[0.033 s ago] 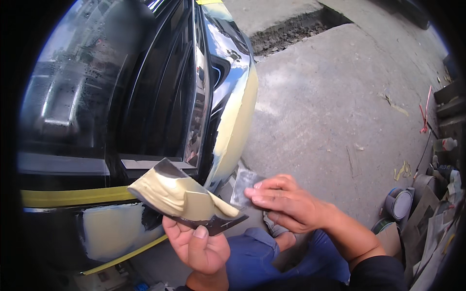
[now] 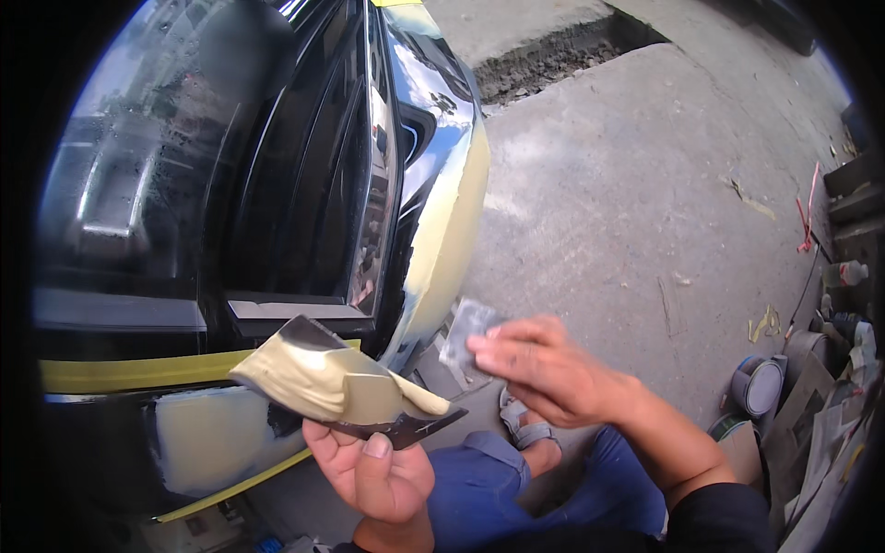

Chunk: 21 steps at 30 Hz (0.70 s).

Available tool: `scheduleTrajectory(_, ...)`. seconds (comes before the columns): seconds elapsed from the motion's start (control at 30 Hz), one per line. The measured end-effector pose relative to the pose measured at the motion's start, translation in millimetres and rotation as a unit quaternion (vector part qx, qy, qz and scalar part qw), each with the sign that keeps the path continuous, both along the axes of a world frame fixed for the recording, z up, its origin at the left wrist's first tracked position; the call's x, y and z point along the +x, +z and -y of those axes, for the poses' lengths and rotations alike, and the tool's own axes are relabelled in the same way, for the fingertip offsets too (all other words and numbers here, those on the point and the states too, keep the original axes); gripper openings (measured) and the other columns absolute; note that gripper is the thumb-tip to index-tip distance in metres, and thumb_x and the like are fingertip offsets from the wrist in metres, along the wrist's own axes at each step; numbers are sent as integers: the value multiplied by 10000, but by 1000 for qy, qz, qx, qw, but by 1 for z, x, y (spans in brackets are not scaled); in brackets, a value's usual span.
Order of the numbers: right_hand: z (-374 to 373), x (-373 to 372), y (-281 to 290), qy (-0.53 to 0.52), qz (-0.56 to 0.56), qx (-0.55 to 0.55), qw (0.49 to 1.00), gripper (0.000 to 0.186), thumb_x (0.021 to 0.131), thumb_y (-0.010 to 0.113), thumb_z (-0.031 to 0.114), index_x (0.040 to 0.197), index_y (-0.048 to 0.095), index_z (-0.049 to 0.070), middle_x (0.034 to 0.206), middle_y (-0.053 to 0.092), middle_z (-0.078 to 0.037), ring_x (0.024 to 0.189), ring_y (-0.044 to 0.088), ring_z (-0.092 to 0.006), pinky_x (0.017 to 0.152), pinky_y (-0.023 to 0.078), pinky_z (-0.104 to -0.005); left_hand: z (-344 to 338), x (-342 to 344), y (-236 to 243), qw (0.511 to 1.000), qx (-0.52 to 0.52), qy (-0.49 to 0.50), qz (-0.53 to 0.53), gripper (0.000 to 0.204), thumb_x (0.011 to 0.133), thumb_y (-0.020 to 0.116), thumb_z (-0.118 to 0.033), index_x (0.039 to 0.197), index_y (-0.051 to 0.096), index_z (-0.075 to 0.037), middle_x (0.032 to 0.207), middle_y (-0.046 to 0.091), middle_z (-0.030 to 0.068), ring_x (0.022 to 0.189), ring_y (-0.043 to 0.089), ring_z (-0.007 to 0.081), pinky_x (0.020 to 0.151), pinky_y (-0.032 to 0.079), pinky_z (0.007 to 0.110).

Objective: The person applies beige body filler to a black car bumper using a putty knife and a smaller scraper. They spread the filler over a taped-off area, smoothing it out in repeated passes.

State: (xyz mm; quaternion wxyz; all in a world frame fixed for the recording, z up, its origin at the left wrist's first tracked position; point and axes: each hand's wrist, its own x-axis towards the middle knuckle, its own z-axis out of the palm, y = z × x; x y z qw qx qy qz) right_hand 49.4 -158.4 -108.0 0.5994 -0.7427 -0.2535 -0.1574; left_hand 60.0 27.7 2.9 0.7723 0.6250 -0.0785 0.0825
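My left hand (image 2: 369, 470) grips from below a dark plate (image 2: 300, 334) spread with thick cream filler (image 2: 313, 378). My right hand (image 2: 553, 369) pinches a thin grey spreader (image 2: 461, 336) just right of the plate. Behind both hands stands a black car body (image 2: 277, 212), with pale filler on its curved edge (image 2: 442, 240) and a patch (image 2: 212, 438) on the lower panel, between strips of yellow tape (image 2: 120, 373).
Concrete ground (image 2: 627, 203) surrounds the car, with a trench (image 2: 553, 69) at the top. Cans (image 2: 756, 385), a bottle (image 2: 843, 274) and flat scraps (image 2: 811, 433) line the right side. My legs and sandal (image 2: 525, 424) are below.
My right hand has moved slightly up with the spreader, away from the plate. The plate in my left hand has shifted a little to the left. More of the sandal shows.
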Motion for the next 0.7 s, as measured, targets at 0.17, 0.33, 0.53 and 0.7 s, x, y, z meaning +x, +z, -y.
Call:
scheduleTrajectory(0.17, 20, 50, 10, -162, 76, -307, 935, 394, 888, 494, 150, 1279, 543, 137, 1385, 495, -6, 1235, 461, -211, 955, 362, -487, -1, -15, 0, 995, 42, 64, 60, 766, 687, 470, -35, 1398, 212, 90, 1379, 402, 230, 1280, 421, 323, 1115, 303, 436)
scheduleTrajectory(0.33, 20, 82, 28, -112, 161, -368, 909, 435, 845, 544, 133, 1278, 531, 180, 1367, 510, 31, 1206, 477, -173, 970, 356, -509, -6, -11, 3, 994, 55, 74, 51, 766, 692, 466, -37, 1398, 201, 100, 1387, 390, 242, 1289, 412, 333, 1118, 295, 442)
scheduleTrajectory(0.53, 15, 89, 32, -68, 187, -378, 904, 383, 862, 530, 178, 1245, 543, 191, 1332, 536, 44, 1187, 488, -170, 964, 372, -511, -7, -9, 2, 994, 58, 79, 51, 757, 700, 468, -40, 1392, 200, 107, 1388, 385, 253, 1297, 404, 337, 1120, 290, 445)
scheduleTrajectory(0.7, 15, 86, 17, -89, 178, -363, 910, 369, 864, 530, 171, 1232, 555, 198, 1332, 535, 48, 1187, 486, -164, 961, 376, -508, -2, -7, 3, 994, 63, 83, 44, 756, 703, 474, -46, 1391, 201, 106, 1381, 392, 253, 1294, 409, 334, 1116, 302, 441)
